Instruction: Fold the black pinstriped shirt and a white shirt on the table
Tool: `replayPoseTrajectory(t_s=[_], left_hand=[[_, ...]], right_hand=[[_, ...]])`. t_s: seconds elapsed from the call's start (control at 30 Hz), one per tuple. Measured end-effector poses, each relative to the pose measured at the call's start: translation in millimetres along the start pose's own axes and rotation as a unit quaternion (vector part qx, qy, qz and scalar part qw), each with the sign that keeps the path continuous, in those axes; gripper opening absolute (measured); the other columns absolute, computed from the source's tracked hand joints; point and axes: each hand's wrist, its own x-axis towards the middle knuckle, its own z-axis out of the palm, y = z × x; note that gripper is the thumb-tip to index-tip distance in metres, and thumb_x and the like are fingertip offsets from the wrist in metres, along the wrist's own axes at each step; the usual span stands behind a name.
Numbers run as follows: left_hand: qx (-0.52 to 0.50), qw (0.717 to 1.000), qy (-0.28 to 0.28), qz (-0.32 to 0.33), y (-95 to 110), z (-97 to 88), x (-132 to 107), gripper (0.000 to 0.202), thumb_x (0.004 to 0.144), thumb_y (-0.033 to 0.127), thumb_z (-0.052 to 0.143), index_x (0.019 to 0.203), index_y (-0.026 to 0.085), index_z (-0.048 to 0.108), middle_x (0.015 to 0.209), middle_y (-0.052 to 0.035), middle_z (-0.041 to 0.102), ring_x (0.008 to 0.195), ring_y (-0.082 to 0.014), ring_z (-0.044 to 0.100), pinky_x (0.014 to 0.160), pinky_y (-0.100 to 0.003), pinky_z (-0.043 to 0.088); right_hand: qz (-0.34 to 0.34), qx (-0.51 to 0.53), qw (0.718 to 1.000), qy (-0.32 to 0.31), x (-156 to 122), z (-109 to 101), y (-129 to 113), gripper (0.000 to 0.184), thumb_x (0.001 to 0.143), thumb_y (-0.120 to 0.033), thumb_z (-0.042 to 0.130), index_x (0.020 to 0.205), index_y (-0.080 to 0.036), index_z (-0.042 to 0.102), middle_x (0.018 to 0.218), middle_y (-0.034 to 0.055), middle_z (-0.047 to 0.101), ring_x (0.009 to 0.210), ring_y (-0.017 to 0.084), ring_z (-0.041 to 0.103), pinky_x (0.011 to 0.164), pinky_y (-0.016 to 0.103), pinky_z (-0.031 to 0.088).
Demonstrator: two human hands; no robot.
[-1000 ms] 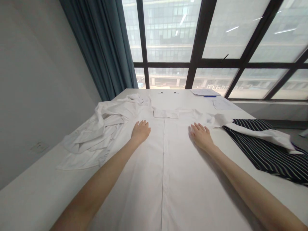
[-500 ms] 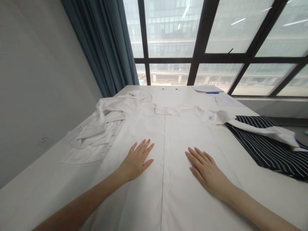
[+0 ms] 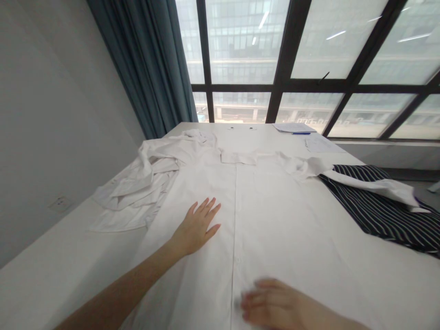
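Note:
A white buttoned shirt lies spread flat, front up, on a white table, its collar toward the window. My left hand rests flat on the shirt left of the button placket, fingers stretched and apart. My right hand lies low on the shirt near the placket by the bottom edge of view, blurred by motion, fingers extended and pointing left. Neither hand holds anything.
A crumpled white garment lies left of the shirt. A dark striped garment lies at the right under the shirt's right sleeve. Papers and a blue pen sit at the far end by the window; a blue curtain hangs at left.
Both hands slid back toward me along the shirt from near the collar. In the last half second the right hand moved further down and near; the left hand stayed about mid-shirt.

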Motion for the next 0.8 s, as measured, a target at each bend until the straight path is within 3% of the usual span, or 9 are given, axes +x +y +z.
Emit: replayPoseTrajectory(t_s=[0.07, 0.13, 0.3, 0.4, 0.53, 0.7, 0.8], left_hand=[[-0.006, 1.0, -0.008, 0.019, 4, -5.6, -1, 0.049, 0.101, 0.038, 0.035, 0.146, 0.019, 0.04, 0.153, -0.0112, 0.038, 0.143, -0.0247, 0.031, 0.115, -0.046, 0.025], [-0.021, 0.998, -0.019, 0.054, 14, -14.2, -4, 0.048, 0.101, 0.036, 0.037, 0.146, 0.019, 0.039, 0.154, -0.011, 0.037, 0.144, -0.0248, 0.03, 0.115, -0.046, 0.025], [-0.094, 0.979, -0.075, 0.164, 56, -37.9, -28, 0.068, 0.095, 0.047, 0.047, 0.153, 0.021, 0.022, 0.159, -0.0116, 0.024, 0.147, -0.0292, 0.02, 0.117, -0.051, 0.022], [-0.112, 0.97, -0.104, 0.188, 69, -48.3, -44, 0.079, 0.091, 0.05, 0.054, 0.155, 0.024, 0.016, 0.161, -0.0113, 0.016, 0.147, -0.033, 0.018, 0.116, -0.057, 0.022], [-0.101, 0.975, -0.108, 0.166, 59, -54.0, -65, 0.082, 0.088, 0.05, 0.058, 0.155, 0.031, 0.014, 0.16, -0.0078, 0.02, 0.145, -0.032, 0.026, 0.113, -0.055, 0.03], [-0.039, 0.994, -0.048, 0.095, 26, -42.8, -100, 0.074, 0.092, 0.05, 0.05, 0.154, 0.033, 0.016, 0.158, -0.0048, 0.027, 0.143, -0.0295, 0.031, 0.113, -0.051, 0.032], [0.0, 0.998, -0.012, 0.064, 10, -35.2, -116, 0.073, 0.092, 0.056, 0.048, 0.154, 0.031, 0.019, 0.156, -0.0049, 0.032, 0.142, -0.0289, 0.034, 0.112, -0.048, 0.033]], right_hand=[[0.09, -0.081, 0.989, 0.08, -2, -4, 8, 0.046, 0.102, -0.032, 0.037, 0.148, -0.03, 0.04, 0.15, 0.0031, 0.044, 0.14, 0.016, 0.036, 0.119, 0.038, 0.026], [0.151, -0.161, 0.965, 0.143, -5, 1, 22, 0.05, 0.1, -0.035, 0.041, 0.15, -0.032, 0.036, 0.154, 0.0039, 0.037, 0.144, 0.022, 0.028, 0.118, 0.048, 0.025], [0.16, -0.236, 0.946, 0.153, -9, 17, 45, 0.058, 0.099, -0.038, 0.044, 0.153, -0.036, 0.023, 0.157, 0.0007, 0.03, 0.145, 0.025, 0.025, 0.117, 0.051, 0.026], [0.179, -0.256, 0.937, 0.157, -14, 18, 46, 0.059, 0.099, -0.04, 0.043, 0.153, -0.04, 0.019, 0.156, -0.0018, 0.03, 0.145, 0.026, 0.027, 0.116, 0.053, 0.028], [0.236, -0.303, 0.905, 0.181, -41, 19, 55, 0.064, 0.098, -0.044, 0.043, 0.154, -0.04, 0.014, 0.156, -0.002, 0.03, 0.142, 0.028, 0.032, 0.111, 0.055, 0.035], [0.289, -0.361, 0.848, 0.261, -87, 29, 72, 0.071, 0.093, -0.047, 0.049, 0.154, -0.041, 0.015, 0.153, -0.0012, 0.037, 0.136, 0.03, 0.042, 0.105, 0.055, 0.042], [0.305, -0.355, 0.837, 0.282, -106, 32, 80, 0.066, 0.091, -0.048, 0.049, 0.152, -0.042, 0.024, 0.151, -0.0009, 0.041, 0.134, 0.03, 0.045, 0.103, 0.056, 0.043]])
